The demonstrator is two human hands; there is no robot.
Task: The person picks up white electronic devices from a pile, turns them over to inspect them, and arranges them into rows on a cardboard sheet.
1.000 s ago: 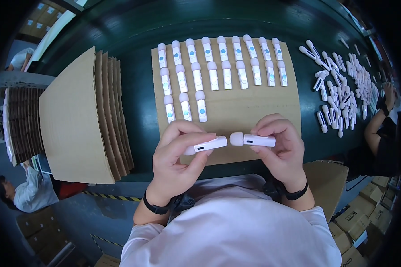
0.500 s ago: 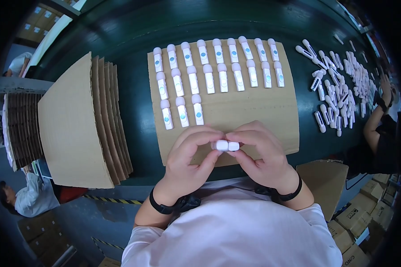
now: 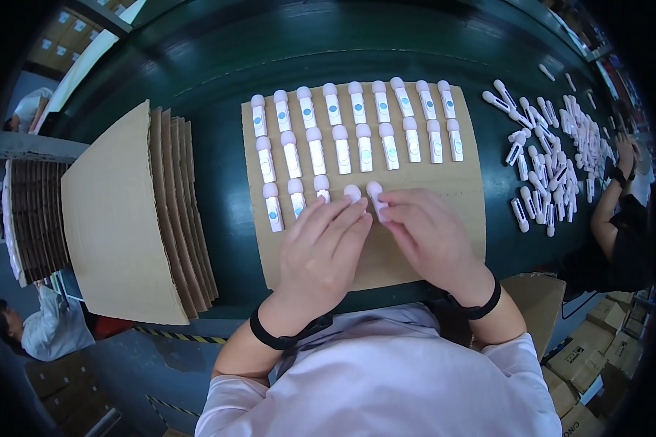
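On a brown cardboard sheet (image 3: 415, 255) small white wands with rounded pale-pink heads stand in rows; many show a blue oval on the body. My left hand (image 3: 317, 251) is closed over a wand (image 3: 352, 192) in the front row, its fingers hiding most of the body. Beside it, my right hand (image 3: 430, 237) pinches another wand (image 3: 375, 195) between thumb and fingers. Both wands have their heads pointing away from me and lie on or just above the sheet; which, I cannot tell. My left fingers also partly cover a neighbouring wand (image 3: 321, 187).
Several cardboard sheets (image 3: 124, 218) stand in a stack at the left of the dark green table (image 3: 229, 255). Loose wands (image 3: 543, 156) lie in a heap at the right. Beyond it is another person's hand (image 3: 625, 154). Cartons (image 3: 579, 357) are on the floor at lower right.
My hands have moved apart and forward from holding two wands together, end-on, near my body. Both wands now are at the front row. The sheet appears slightly lower in view.
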